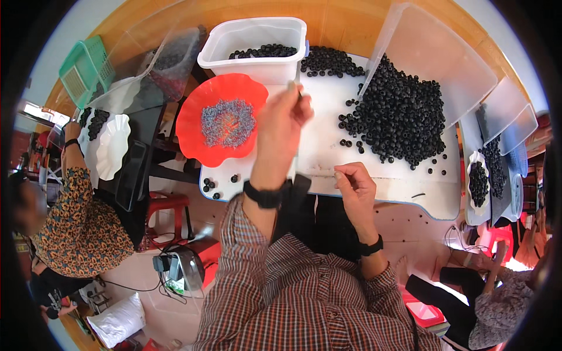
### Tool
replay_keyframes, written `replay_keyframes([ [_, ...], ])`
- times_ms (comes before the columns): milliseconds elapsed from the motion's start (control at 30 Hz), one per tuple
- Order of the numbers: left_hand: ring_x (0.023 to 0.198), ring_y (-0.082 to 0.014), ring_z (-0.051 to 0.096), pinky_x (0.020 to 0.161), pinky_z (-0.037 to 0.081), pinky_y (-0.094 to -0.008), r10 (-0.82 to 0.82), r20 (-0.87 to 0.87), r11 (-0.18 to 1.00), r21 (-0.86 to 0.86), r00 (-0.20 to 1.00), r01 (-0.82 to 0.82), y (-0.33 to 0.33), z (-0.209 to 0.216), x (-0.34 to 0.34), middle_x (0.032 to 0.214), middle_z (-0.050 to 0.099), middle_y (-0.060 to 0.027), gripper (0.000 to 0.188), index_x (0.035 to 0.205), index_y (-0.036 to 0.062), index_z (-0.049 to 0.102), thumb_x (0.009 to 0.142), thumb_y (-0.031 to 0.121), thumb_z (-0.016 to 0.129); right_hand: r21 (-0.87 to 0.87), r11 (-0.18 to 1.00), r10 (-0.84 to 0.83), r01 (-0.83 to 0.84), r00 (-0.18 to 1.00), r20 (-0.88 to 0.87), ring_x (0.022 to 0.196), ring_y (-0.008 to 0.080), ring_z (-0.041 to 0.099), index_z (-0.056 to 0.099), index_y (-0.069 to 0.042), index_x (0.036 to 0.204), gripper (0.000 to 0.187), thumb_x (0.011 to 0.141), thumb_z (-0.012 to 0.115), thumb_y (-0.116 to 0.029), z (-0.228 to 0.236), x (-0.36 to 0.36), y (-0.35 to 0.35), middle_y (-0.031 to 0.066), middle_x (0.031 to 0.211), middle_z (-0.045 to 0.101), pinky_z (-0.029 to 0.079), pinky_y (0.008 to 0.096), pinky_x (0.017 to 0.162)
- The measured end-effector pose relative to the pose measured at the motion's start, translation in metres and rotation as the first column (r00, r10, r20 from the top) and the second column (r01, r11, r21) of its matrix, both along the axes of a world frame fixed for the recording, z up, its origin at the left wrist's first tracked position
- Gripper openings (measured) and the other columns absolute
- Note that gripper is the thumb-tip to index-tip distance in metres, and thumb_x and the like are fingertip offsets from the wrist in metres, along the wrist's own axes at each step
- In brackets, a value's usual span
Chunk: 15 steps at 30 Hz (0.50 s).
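A white tub (257, 50) with black beads inside stands at the far side of the white table (374, 181). Just in front of it sits a red wavy dish (196, 126) with a heap of small grey bits (228, 121) in the middle. On the right, a clear plastic box (433, 58) lies tipped on its side. A big pile of black beads (401, 120) spills out from it onto the table. A green basket (85, 67) sits far off to the left.

The left hand (281, 126) is lifted above the table, near the red dish and the white tub. Its fingers (295, 93) are pinched shut on something tiny and dark, too small to tell what it is. The right hand (354, 184) rests at the near edge of the table. Its fingers (342, 175) are curled in and closed, and I cannot tell if they hold anything. The bead pile lies beyond the right hand, a little apart, and to the right of the left hand.
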State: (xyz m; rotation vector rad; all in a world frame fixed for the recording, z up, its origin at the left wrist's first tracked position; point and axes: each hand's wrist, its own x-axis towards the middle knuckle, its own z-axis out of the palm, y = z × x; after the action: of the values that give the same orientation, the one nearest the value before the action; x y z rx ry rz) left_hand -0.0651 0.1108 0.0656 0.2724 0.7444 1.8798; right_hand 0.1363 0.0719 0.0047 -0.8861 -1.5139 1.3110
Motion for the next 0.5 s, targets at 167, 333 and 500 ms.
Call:
replay_keyframes([
  [167,0.094,-0.0274,0.062,0.087,0.057,-0.0364,0.179,-0.134,0.984,0.002,0.975,-0.180,0.059,0.029,-0.049,0.098,0.058,-0.0193,0.027,0.110,-0.0116,0.050,0.098,0.013,0.053,0.051,0.998,-0.036,0.032,0.996,0.082,0.069,0.0068,0.056,0.065,0.003,0.093,0.006,0.087,0.063,0.002,0.001,-0.002,0.003,0.0032,0.088,0.058,0.046,0.0207,0.062],
  [333,0.106,-0.0400,0.059,0.098,0.053,-0.0445,0.156,-0.139,0.988,0.022,0.978,-0.154,0.074,0.029,-0.055,0.110,0.054,-0.0303,0.032,0.114,-0.0175,0.038,0.099,0.009,0.048,0.045,0.996,-0.078,0.074,0.993,0.088,0.066,0.0070,0.055,0.065,0.003,0.094,0.006,0.088,0.063,0.001,-0.001,0.002,0.008,0.0034,0.086,0.058,0.045,0.0215,0.061],
  [500,0.108,-0.0400,0.057,0.102,0.050,-0.0458,0.121,-0.168,0.986,0.133,0.978,-0.099,0.072,0.021,-0.064,0.112,0.052,-0.0306,0.031,0.112,-0.0171,0.040,0.098,0.008,0.049,0.044,0.995,-0.094,0.091,0.992,0.084,0.065,0.0076,0.055,0.065,0.002,0.096,0.008,0.088,0.062,0.001,-0.007,-0.006,0.014,0.0042,0.086,0.057,0.045,0.0222,0.058],
])
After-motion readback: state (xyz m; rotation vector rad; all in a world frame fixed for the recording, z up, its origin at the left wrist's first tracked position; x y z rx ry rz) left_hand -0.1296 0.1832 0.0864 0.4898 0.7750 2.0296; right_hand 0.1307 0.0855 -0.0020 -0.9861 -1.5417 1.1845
